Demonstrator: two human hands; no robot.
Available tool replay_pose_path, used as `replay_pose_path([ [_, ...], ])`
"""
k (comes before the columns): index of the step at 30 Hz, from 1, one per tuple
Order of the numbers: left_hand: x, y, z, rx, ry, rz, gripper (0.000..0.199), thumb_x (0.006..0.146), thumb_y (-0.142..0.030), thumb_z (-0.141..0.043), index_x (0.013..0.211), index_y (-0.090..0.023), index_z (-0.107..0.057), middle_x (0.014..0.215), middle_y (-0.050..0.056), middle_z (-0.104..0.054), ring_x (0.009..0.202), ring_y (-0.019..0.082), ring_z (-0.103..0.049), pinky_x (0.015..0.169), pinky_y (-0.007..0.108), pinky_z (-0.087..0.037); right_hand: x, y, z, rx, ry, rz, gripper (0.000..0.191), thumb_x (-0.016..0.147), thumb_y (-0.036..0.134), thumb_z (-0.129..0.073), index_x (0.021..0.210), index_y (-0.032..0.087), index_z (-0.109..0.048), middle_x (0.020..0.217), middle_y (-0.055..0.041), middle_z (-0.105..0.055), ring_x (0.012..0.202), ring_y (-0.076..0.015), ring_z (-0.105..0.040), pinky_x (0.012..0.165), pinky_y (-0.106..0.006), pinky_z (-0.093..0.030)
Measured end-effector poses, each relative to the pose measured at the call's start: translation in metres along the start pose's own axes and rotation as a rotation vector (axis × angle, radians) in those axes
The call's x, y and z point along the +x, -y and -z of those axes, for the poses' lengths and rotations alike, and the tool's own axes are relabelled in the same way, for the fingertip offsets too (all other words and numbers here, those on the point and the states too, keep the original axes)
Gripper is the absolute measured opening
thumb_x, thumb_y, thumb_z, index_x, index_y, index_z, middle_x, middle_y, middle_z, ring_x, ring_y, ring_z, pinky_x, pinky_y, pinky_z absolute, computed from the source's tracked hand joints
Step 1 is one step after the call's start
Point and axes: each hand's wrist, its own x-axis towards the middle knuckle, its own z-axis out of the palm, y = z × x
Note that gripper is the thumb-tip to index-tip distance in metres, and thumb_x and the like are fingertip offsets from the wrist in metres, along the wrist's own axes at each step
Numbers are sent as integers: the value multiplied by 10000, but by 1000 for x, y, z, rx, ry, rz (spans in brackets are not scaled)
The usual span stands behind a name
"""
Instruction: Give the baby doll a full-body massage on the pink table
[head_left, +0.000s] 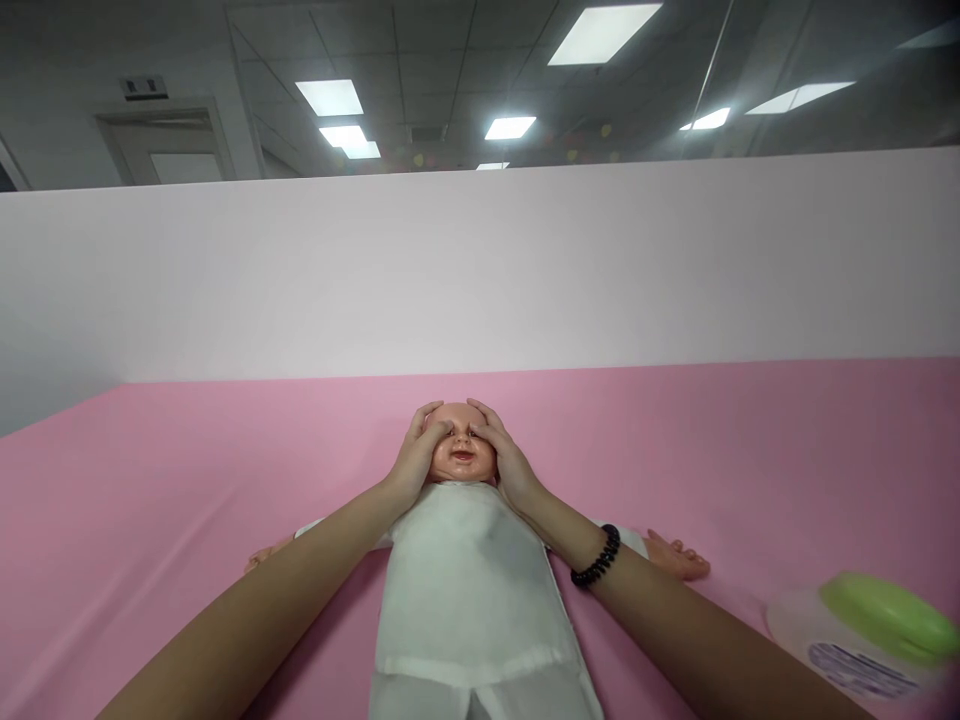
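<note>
A baby doll point(469, 590) in white cloth clothing lies on its back, its head toward the far side and its arms spread out. My left hand point(414, 455) cups the left side of the doll's head point(463, 468), with the thumb lying by one eye. On the other side, my right hand point(513, 462) cups the head in the same way, its thumb close to the other eye. Both sets of fingers wrap round toward the crown. The doll's eyes are partly covered, while its mouth shows between my hands. A black coiled band point(598, 556) circles my right wrist.
Pink sheeting point(712, 450) covers the surface under the doll. A pale bottle with a green cap point(889, 610) lies at the lower right, partly blurred. Behind the surface rises a low white partition point(480, 270).
</note>
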Motion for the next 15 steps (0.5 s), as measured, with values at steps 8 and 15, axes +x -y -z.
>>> replay_pose_path([
  [8, 2, 3, 1, 48, 40, -34, 560, 841, -403, -704, 1349, -298, -493, 1255, 85, -636, 1110, 251, -660, 947, 374, -539, -5, 8, -7, -46, 1, -27, 610, 769, 398, -704, 1346, 291, -536, 1413, -42, -549, 1298, -266, -545, 1120, -416, -442],
  [15, -10, -4, 25, 238, 213, -80, 840, 845, -420, -728, 1558, -304, -299, 1594, 135, -353, 1415, 314, -449, 1118, 445, -445, -12, 27, 16, -19, 331, -215, 1113, 682, 315, -864, 1589, 371, -222, 1549, -82, -414, 1337, -278, -541, 1154, -468, -411],
])
